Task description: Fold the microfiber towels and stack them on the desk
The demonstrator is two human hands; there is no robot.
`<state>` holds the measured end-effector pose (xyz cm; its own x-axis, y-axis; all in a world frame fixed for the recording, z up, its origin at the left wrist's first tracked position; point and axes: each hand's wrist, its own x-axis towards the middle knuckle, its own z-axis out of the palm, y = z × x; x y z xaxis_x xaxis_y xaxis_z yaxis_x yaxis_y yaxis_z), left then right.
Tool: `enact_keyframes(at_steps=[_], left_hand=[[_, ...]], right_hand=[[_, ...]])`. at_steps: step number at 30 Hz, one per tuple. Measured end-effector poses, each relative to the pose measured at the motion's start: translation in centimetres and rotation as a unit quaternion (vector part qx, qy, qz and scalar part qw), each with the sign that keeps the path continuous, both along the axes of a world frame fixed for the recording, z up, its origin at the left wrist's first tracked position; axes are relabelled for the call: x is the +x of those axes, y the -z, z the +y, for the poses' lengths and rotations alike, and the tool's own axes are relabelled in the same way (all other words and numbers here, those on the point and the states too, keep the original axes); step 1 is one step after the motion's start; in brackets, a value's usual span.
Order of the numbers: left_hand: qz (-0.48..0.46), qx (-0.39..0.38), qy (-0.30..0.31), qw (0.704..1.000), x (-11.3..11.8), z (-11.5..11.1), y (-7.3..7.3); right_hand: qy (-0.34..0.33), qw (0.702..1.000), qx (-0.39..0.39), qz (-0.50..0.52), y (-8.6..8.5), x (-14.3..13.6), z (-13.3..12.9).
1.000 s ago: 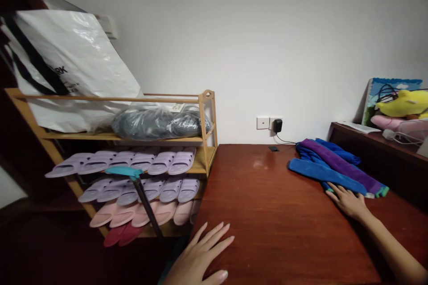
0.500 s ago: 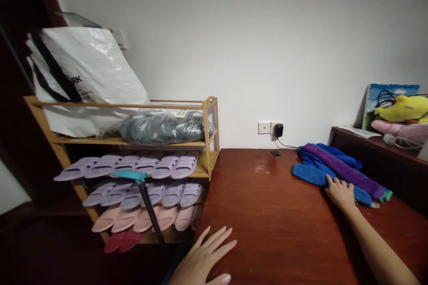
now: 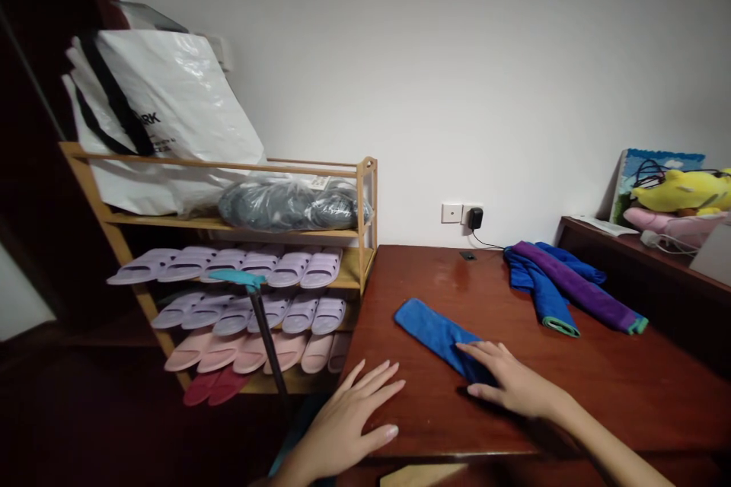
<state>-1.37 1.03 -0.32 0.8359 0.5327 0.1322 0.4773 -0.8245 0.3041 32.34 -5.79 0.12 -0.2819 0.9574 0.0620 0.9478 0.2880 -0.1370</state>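
Right hand [image 3: 511,384]: fingers spread, pressing flat on blue folded towel [image 3: 439,335], grasping nothing.
Left hand [image 3: 348,418]: released, palm down on worktop [image 3: 571,388], left of towel.
Towel pile [image 3: 565,285]: behind-right of towel.

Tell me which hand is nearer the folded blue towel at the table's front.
Right. The right hand rests on the blue towel; the left hand lies flat on the table, apart from it.

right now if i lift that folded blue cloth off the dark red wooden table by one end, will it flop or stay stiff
Probably flop: the folded blue cloth looks like soft towelling, lying flat under the right hand. It likely unfolds when lifted, since nothing pins the fold. It should slide easily, as the dark red wooden table looks glossy.
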Motion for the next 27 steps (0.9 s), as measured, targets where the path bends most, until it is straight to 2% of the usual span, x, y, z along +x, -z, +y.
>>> enact_keyframes(at_steps=[2, 6, 8, 10, 12, 15, 16, 17, 20, 23, 25, 27], left_hand=[[0.0, 0.01, 0.006, 1.0, -0.1, 0.0, 0.0], [-0.023, 0.053, -0.014, 0.998, 0.3, -0.9, 0.4], [-0.056, 0.079, -0.042, 0.994, 1.0, -1.8, 0.3], [-0.093, 0.092, -0.048, 0.99, 1.9, -2.9, -0.4], [-0.126, 0.094, -0.036, 0.987, 2.5, -4.0, -1.6], [-0.135, 0.093, -0.008, 0.987, 3.0, -4.9, -3.0], [-0.121, 0.09, 0.003, 0.989, 3.0, -5.1, -3.0], [-0.103, 0.087, 0.013, 0.991, 3.0, -5.1, -2.8], [-0.046, 0.075, 0.01, 0.996, 3.1, -4.9, -0.9], [-0.025, 0.062, -0.034, 0.997, 2.8, -4.6, 1.0], [-0.024, 0.054, -0.057, 0.997, 2.4, -4.5, 1.5], [-0.022, 0.045, -0.069, 0.996, 1.7, -4.5, 1.5]], right_hand=[[0.014, 0.997, -0.038, 0.067, -0.6, -0.8, -1.2], [0.11, 0.993, 0.021, 0.042, -0.4, -2.0, -2.3], [0.12, 0.992, 0.044, 0.023, 0.0, -3.6, -2.7], [0.11, 0.993, 0.04, 0.029, 0.2, -6.0, -3.4], [0.035, 0.998, 0.011, 0.055, -0.1, -8.6, -4.2], [-0.152, 0.983, -0.059, 0.088, -1.3, -10.8, -5.0], [-0.182, 0.975, -0.065, 0.107, -1.8, -11.0, -5.1], [-0.183, 0.973, -0.06, 0.128, -2.2, -10.9, -5.0], [-0.101, 0.984, -0.021, 0.148, -2.7, -10.1, -4.2], [-0.084, 0.992, -0.049, 0.075, -1.8, -9.2, -3.3], [-0.064, 0.996, -0.05, 0.036, -1.0, -8.0, -3.0], [0.007, 1.0, -0.031, 0.004, -0.6, -5.7, -2.9]])
